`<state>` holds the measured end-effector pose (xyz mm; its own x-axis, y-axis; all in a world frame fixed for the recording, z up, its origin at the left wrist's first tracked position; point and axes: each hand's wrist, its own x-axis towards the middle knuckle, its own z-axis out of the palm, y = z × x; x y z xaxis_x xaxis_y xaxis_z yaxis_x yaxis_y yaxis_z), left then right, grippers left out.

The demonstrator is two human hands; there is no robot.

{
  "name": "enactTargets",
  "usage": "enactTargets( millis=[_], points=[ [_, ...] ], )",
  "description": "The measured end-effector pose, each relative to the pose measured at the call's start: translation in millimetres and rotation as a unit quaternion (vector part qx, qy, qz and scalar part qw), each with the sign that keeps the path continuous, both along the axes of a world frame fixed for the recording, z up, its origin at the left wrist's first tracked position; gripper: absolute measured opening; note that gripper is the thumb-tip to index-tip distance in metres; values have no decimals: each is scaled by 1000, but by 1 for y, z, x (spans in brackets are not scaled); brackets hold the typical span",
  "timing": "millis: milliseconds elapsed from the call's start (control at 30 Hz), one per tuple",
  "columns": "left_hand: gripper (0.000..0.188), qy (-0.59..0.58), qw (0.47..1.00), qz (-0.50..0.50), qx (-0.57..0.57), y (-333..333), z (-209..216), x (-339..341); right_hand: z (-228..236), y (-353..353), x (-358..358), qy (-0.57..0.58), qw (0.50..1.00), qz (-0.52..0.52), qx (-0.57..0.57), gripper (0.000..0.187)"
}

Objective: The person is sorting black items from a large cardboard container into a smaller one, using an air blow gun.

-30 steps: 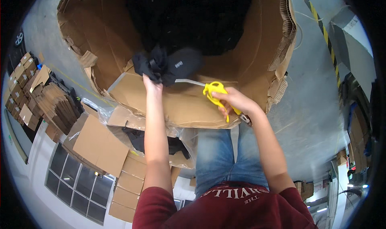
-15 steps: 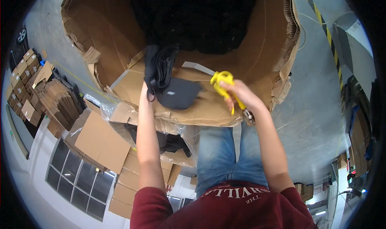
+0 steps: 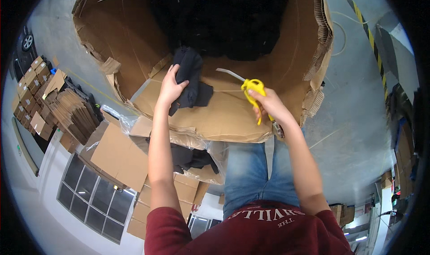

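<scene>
My left hand point(image 3: 172, 85) grips a dark fabric piece point(image 3: 191, 78), bunched up, with its lower part spreading to the right. Its exact kind is hard to make out. My right hand point(image 3: 268, 103) is wrapped round a yellow air blow gun point(image 3: 254, 85), whose thin nozzle points left toward the fabric, apart from it or just short of it. A metal fitting point(image 3: 277, 129) shows below that hand, near the wrist. Both hands are over the near flap of a large open cardboard box point(image 3: 233, 120).
Black fabric point(image 3: 219, 19) is heaped inside the box. Close by on the left, a plastic-lined carton point(image 3: 215, 176) holds more dark cloth. Flattened cardboard point(image 3: 71, 107) and stacked cartons point(image 3: 31, 82) stand far left. A hose point(image 3: 344, 37) lies on the floor at right.
The fabric has been turned and bunched upward in my left hand, and its pale mark no longer shows. My right hand with the blow gun has barely moved. The view has shifted slightly.
</scene>
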<state>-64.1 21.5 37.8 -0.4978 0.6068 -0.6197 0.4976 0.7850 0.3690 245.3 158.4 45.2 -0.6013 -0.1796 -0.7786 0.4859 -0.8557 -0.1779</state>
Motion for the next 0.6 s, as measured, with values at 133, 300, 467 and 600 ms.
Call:
enactTargets(
  millis=[133,300,467,600],
  points=[
    [50,112,967,-213,-78,58,73,33,1,11,10,35,993,14,-108,33],
    [44,242,960,139,5,-38,213,52,-13,1,12,-47,997,51,19,38],
    [69,219,810,544,11,-171,284,63,6,17,1,5,996,82,-44,40],
    [94,214,746,590,-221,-326,246,92,5,6,-10,-19,995,84,-50,37]
  ],
)
